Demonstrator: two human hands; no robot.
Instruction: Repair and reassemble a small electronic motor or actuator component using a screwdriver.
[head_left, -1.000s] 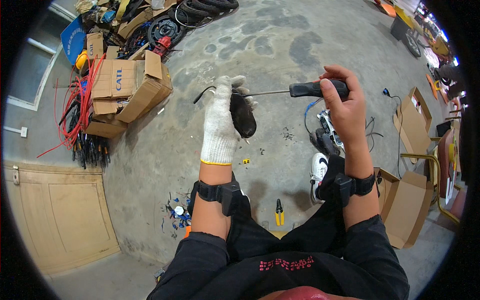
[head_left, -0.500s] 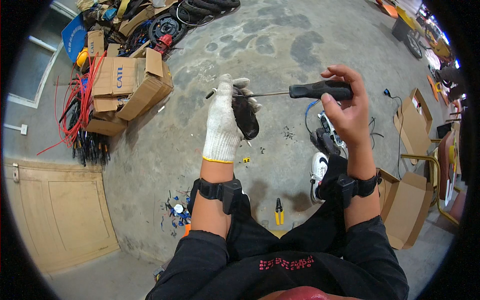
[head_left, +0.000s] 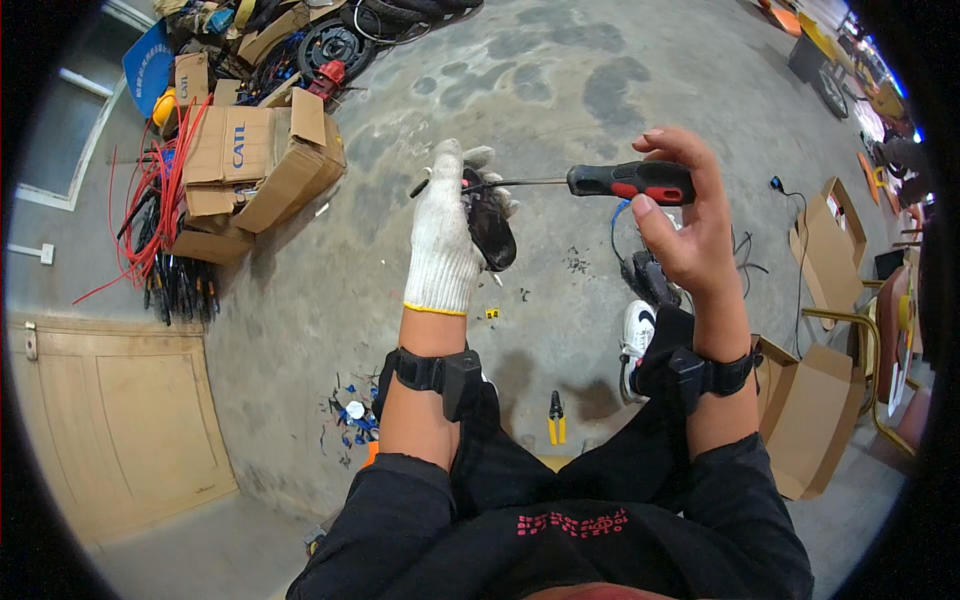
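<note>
My left hand (head_left: 442, 245), in a white knit glove with a yellow cuff edge, is closed around a dark, rounded black part (head_left: 493, 235) that sticks out past the palm. Bare, my right hand (head_left: 692, 225) grips the handle of a screwdriver (head_left: 622, 182) with a black and red grip, thumb below and fingers curled over its end. The thin shaft runs level to the left and meets the upper end of the black part, where its tip is hidden. A short dark piece pokes out at the glove's left side; I cannot make out what it belongs to.
Yellow-handled pliers (head_left: 557, 420) lie on the concrete floor between my legs. Blue and black scraps (head_left: 355, 412) are scattered at left. Cardboard boxes (head_left: 235, 160) and red cables (head_left: 150, 225) stand by the wall; flattened cartons (head_left: 815, 415) and a chair are at right.
The screwdriver has turned about its length, so red grip patches now show. It and my right hand have shifted slightly left. My left hand still holds the black part.
</note>
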